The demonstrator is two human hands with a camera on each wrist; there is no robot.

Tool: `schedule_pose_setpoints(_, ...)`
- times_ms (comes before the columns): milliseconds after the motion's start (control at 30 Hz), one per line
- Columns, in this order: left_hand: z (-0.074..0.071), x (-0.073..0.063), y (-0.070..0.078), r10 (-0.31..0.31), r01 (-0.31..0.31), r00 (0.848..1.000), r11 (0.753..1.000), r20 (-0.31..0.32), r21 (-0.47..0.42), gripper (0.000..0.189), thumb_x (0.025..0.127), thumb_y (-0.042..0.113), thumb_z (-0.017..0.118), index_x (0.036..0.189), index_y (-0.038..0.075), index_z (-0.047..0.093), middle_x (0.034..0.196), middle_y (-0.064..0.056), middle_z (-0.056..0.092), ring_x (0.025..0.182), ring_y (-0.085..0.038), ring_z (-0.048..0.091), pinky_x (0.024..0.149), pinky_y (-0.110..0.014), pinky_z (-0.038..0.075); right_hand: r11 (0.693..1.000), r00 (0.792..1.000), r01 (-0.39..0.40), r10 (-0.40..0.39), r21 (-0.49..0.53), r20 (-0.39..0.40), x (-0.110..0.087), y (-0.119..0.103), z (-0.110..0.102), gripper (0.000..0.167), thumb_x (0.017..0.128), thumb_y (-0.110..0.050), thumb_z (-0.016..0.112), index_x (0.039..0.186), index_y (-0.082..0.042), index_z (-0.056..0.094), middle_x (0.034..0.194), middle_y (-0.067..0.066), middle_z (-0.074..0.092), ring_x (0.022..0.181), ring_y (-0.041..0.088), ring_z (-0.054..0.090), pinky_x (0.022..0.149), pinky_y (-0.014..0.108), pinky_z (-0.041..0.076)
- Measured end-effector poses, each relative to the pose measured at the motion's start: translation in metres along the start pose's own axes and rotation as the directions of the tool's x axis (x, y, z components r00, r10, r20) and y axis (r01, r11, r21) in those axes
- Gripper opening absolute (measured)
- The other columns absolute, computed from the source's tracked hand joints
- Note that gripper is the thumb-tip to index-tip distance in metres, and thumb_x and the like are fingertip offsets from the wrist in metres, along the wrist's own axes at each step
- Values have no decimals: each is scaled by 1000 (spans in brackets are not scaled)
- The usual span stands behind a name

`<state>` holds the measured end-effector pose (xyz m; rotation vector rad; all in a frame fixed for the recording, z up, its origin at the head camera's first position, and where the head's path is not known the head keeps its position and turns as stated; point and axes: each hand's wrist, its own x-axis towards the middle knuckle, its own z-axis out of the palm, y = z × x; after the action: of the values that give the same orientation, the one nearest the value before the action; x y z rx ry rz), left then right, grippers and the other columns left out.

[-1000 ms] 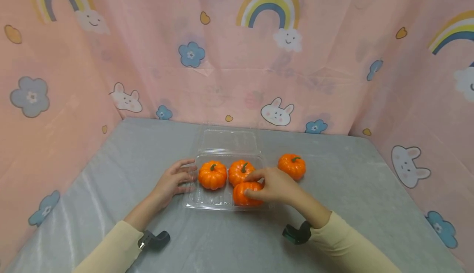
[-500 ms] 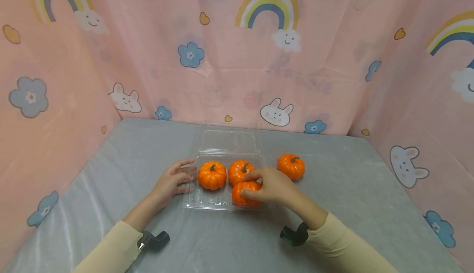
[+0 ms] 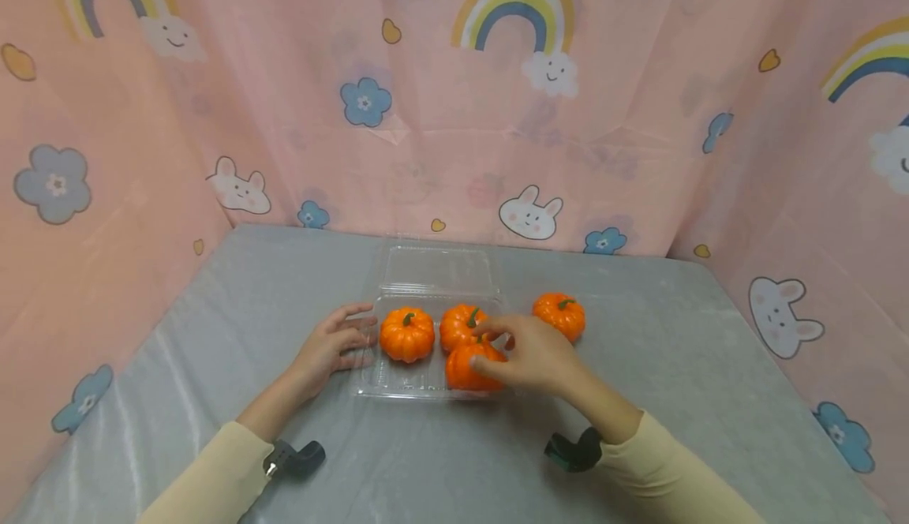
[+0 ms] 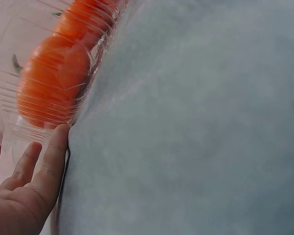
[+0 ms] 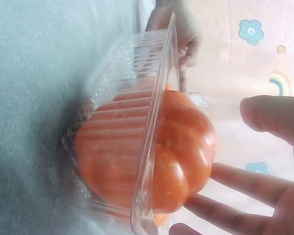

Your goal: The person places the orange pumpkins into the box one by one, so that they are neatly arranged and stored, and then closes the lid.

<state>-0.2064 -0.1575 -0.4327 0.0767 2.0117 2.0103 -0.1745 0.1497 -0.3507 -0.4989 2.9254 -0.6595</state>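
A clear plastic clamshell box [image 3: 408, 394] lies on the table with its lid folded back. Inside it are three small orange pumpkins: one at the left [image 3: 407, 336], one at the back right [image 3: 456, 323] and one at the front right [image 3: 465, 372]. My right hand [image 3: 537, 352] is over the front-right pumpkin; in the right wrist view its thumb [image 5: 274, 116] stands off while fingertips touch or nearly touch the pumpkin [image 5: 186, 147]. My left hand [image 3: 328, 352] rests against the box's left side, fingers extended, as the left wrist view also shows [image 4: 27, 196].
One more orange pumpkin [image 3: 559, 316] sits on the grey tablecloth, right of the box. The transparent lid [image 3: 436, 270] reaches back toward the pink printed curtain [image 3: 426, 153]. Dark wrist devices [image 3: 301, 461] jut out below both forearms.
The front-right pumpkin has turned more upright, and its stem now shows. My right hand has loosened and risen slightly off it, moving a little right. My left hand stays at the box's side.
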Motion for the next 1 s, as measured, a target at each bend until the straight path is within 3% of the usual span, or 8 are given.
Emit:
schedule_pose_setpoints(467,0,-2,2,3,-4,1000,1000,6,5,55,91,4,45,146,7,35,149,-24,39,120,-32,55,88,-42,56,998,996,37,-32,58,-85,-11,17,-13,38,81,-39,72,115,-22,69,113,-1,68,98,23,62,78,37,54)
schedule_pose_setpoints(733,0,-2,3,3,-3,1000,1000,3,9,54,92,4,44,145,7,36,149,-24,39,121,-35,54,87,-41,56,996,986,70,-61,56,-153,-17,32,-22,38,81,-34,75,115,-19,68,113,3,68,101,25,64,88,46,54)
schedule_pose_setpoints(1000,0,-3,3,8,-8,1000,1000,14,5,54,93,3,43,145,7,35,149,-24,39,123,-36,52,88,-42,56,1000,980,-4,0,-22,-197,-20,45,-30,43,83,-39,71,120,-19,65,128,9,62,114,33,58,94,56,49)
